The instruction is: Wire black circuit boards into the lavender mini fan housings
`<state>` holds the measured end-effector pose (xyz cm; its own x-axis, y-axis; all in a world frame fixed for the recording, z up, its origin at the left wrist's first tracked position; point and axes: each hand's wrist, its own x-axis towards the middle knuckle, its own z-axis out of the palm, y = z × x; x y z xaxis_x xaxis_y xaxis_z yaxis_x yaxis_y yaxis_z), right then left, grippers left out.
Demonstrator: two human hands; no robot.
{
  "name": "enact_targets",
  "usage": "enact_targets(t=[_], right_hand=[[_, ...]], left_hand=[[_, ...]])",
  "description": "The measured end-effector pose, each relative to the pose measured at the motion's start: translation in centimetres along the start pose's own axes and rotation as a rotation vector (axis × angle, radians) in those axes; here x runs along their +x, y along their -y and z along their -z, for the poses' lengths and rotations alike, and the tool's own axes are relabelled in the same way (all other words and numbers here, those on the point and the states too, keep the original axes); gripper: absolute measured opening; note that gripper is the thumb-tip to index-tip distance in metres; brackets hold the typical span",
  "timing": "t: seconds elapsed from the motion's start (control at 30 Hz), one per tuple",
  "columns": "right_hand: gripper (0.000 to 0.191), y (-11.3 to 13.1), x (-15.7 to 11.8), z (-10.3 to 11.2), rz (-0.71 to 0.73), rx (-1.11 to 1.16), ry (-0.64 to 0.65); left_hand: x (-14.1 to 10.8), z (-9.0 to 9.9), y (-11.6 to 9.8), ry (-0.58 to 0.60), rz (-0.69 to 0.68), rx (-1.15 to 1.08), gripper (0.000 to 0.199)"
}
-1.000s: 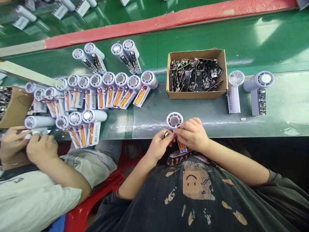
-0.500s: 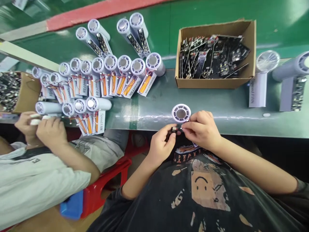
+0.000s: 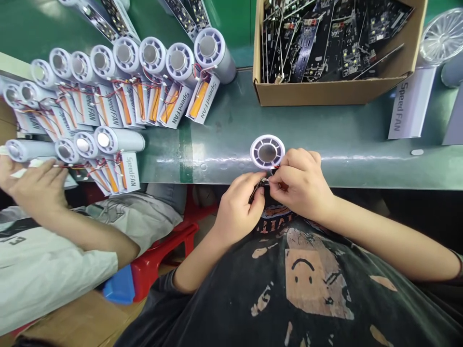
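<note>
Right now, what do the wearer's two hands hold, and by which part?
The left hand and right hand pinch a small circuit board between them, one at each end, mostly hiding it.

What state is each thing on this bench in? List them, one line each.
Left hand: pinching a small circuit board.
Right hand: fingertips at the board's end.
White fan housing: round end up, on the bench.
Cardboard box: open, holding black circuit boards.
Fan bodies: lying in rows, wired to orange-battery cards.
Co-worker's hand: holding something white.
</note>
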<state>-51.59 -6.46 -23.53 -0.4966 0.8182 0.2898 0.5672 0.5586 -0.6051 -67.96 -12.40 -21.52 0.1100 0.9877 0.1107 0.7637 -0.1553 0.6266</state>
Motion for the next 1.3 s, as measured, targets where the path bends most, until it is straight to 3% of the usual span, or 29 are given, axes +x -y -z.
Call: enact_targets(t=[0.63, 0.8, 0.97, 1.1, 1.2, 1.3], right_hand=[[0.032, -0.1, 0.3, -0.1, 0.041, -0.061, 0.046], [0.034, -0.8, -0.1, -0.1, 0.076, -0.015, 0.077], [0.029, -0.9, 0.1, -0.3, 0.010, 0.026, 0.109], [0.015, -1.4, 0.5, 1.1, 0.020, 0.101, 0.162], [0.029, -2.1, 0.5, 2.4, 0.069, 0.282, 0.215], [0.027, -2.3, 0.5, 2.7, -0.004, 0.334, 0.143]], left_hand=[[0.1, -0.5, -0.2, -0.002, -0.079, 0.140, 0.032], [-0.3, -0.6, 0.2, 0.012, -0.037, 0.039, 0.032], [-0.4, -0.5, 0.3, 0.009, -0.028, 0.034, 0.032], [-0.3, -0.7, 0.5, 0.004, -0.019, -0.020, 0.030], [-0.4, -0.7, 0.9, 0.004, 0.030, -0.084, 0.030], [-0.6, -0.7, 1.1, 0.013, 0.006, -0.086, 0.034]])
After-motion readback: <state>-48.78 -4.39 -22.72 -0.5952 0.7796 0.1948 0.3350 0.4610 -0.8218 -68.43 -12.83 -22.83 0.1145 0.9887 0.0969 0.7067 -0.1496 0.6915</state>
